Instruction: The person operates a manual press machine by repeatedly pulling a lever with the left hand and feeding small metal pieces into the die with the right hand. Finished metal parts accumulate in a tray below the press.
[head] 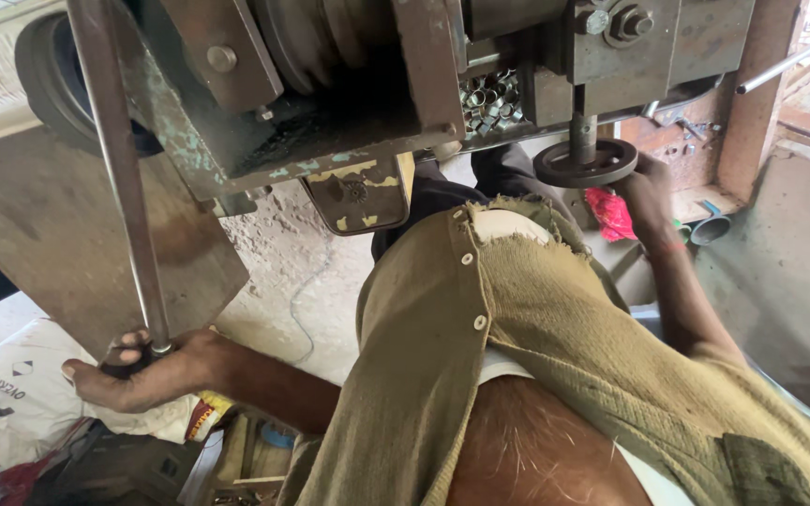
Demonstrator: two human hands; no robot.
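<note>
Hands work an old metal press machine [349,103] here. On the near left, the left hand [142,370] has its grip wrapped tight around the low end of a long steel lever bar [124,187], which slants up to the machine. On the far right, the right hand [644,192] has its fingers curled over the edge of a small round metal wheel [585,162] that sits on a short upright post under the machine.

To do this well, I think the left hand should stay low on the bar, where a pull is easiest, and the right fingers should stay on the wheel's rim, away from the post above it.

A heap of small shiny metal rings [491,101] lies inside the machine. A big flat metal plate [67,244] hangs just behind the bar, so there is little room that way. A white printed sack [21,394] lies below the left hand. A red cloth [609,214] is near the right wrist. Open floor [292,272] shows between the arms.
</note>
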